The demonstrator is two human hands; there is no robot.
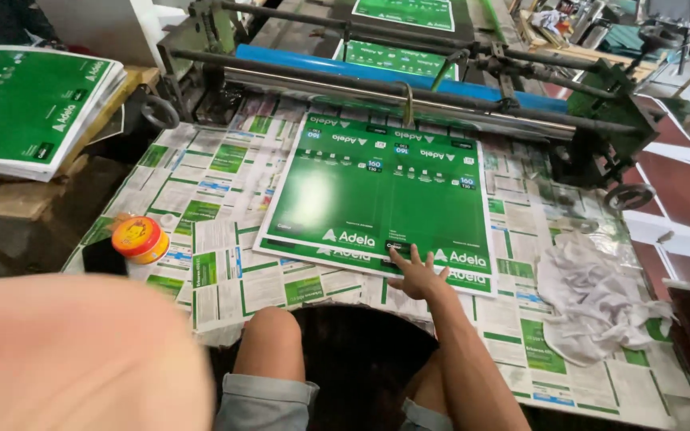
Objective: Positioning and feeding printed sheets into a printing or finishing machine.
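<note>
A large glossy green printed sheet (377,195) lies flat on a table covered with printed paper (217,183), its far edge at the rollers of a machine (409,92). My right hand (418,273) rests flat on the sheet's near edge with its fingers spread, gripping nothing. A big blurred skin-coloured shape (73,355) fills the lower left, very close to the camera. It looks like my left arm or hand, and its fingers cannot be made out. My bare knees show below the table edge.
A stack of similar green sheets (25,104) sits on a stand at the left. A round orange and yellow tin (140,239) stands near the table's left edge beside a dark flat object (105,257). A crumpled white rag (592,299) lies at the right.
</note>
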